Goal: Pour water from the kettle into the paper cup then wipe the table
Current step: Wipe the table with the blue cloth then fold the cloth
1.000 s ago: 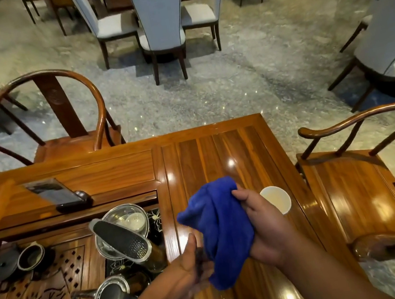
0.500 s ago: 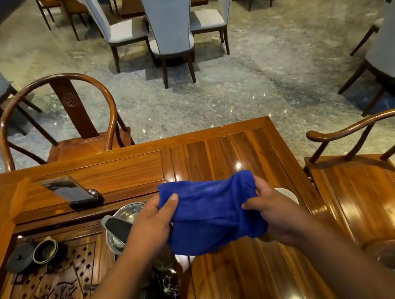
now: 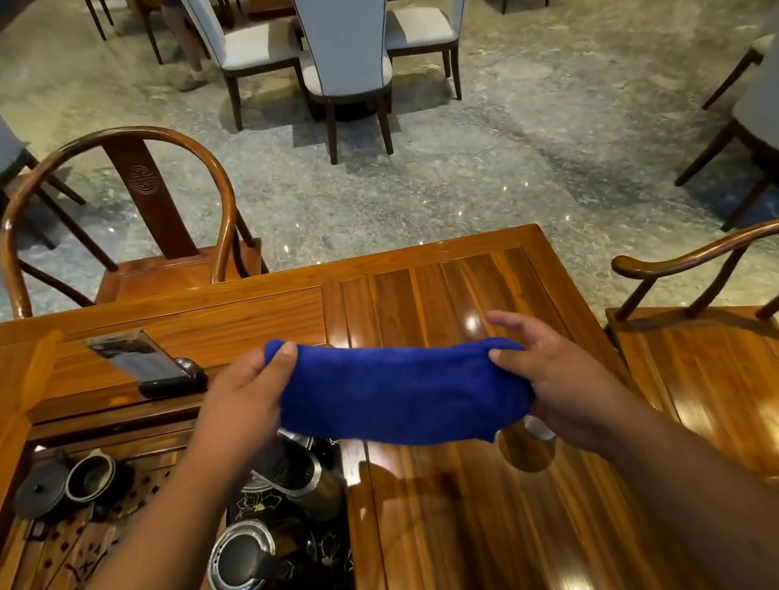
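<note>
Cloth (image 3: 400,390) between both hands (image 3: 241,405)

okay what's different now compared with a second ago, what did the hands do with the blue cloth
The cloth went from bunched in the right hand to stretched wide between both hands above the table. The left hand came up and took its left end. The right hand now hides most of the paper cup. The kettle and teaware stayed put.
</note>
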{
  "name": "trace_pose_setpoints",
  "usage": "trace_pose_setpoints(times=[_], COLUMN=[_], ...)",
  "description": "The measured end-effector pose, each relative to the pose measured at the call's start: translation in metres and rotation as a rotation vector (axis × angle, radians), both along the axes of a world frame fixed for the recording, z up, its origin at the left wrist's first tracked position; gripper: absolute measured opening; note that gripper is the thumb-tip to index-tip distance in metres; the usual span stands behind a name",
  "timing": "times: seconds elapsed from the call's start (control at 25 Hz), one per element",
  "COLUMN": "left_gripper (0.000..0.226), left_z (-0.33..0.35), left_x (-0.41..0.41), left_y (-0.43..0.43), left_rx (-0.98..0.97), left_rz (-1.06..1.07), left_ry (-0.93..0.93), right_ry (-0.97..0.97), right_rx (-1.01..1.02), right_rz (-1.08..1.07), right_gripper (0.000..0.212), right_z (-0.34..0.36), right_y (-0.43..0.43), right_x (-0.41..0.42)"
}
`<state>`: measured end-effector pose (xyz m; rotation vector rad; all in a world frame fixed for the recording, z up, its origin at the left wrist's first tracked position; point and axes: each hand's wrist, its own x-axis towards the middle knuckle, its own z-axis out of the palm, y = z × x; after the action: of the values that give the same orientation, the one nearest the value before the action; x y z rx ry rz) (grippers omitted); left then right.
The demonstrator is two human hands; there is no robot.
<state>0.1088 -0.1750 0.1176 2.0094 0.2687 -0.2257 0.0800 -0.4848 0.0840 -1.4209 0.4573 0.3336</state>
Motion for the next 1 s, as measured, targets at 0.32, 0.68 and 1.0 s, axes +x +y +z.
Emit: trace_pose_setpoints(times=[0.32, 0.68, 1.0], left_gripper=[0.069, 0.051, 0.026], left_z=[0.012, 0.016, 0.024], left_x=[0.014, 0.023, 0.031], left_y=[0.014, 0.03, 0.017], left_rx=[-0.553, 0.043, 0.625], left_rz=[-0.134, -0.125, -0.382], left_ry=[0.358, 0.174, -0.144], right_ry=[0.024, -0.023, -0.176], right_rx=[0.395, -0.616, -0.891], right_rz=[-0.003, 0.228, 0.453], right_gripper=[0.103, 0.053, 0.032], right_z=[0.023, 0.026, 0.044], right_y=[-0.005, -0.017, -0.016], right_x=[0.009, 0.029, 0.035])
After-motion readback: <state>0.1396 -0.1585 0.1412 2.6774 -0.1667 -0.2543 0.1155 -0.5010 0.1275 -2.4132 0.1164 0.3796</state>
